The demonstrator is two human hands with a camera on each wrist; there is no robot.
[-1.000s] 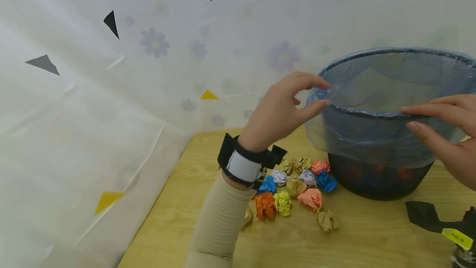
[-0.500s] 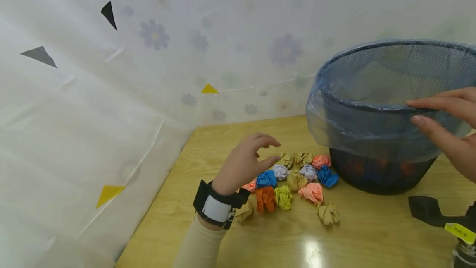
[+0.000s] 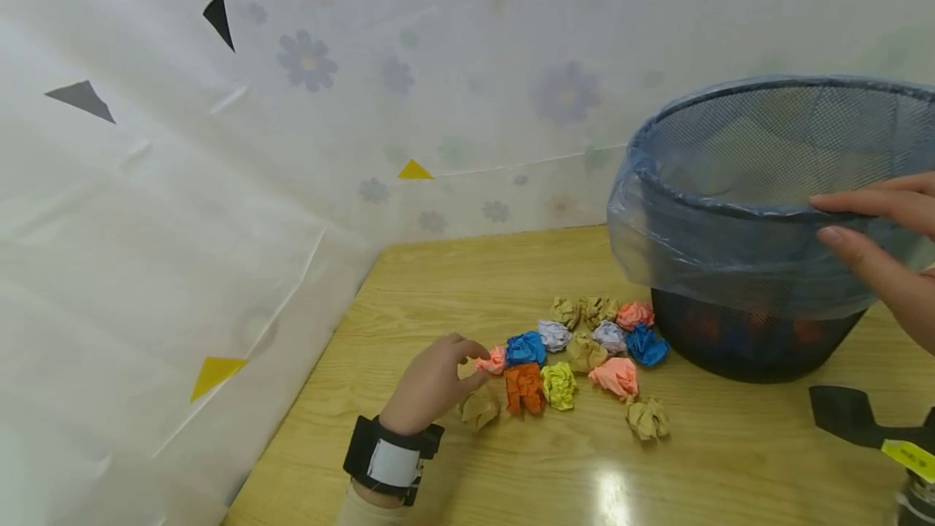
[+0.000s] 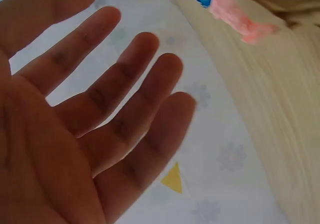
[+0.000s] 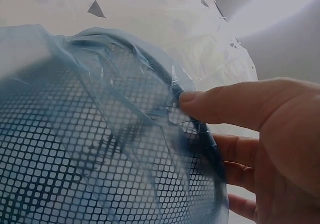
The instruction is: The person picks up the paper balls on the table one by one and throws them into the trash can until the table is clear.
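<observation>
Left hand [image 3: 433, 384] low beside the paper balls [image 3: 577, 360], fingers spread and loose, grasping nothing; right hand [image 3: 887, 246] pinching the bin [image 3: 738, 266] rim, bin upright, mouth up.

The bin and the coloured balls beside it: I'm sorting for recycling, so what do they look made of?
The bin looks like dark metal or plastic mesh, going by its grid of small holes; which one is unclear. Its liner is thin, translucent bluish plastic film, wrinkled over the rim. The balls look like crumpled matte paper with sharp creases.

Left hand [image 3: 431, 384] low, fingers loose — right hand [image 3: 887, 250] raised, pinching.
</observation>
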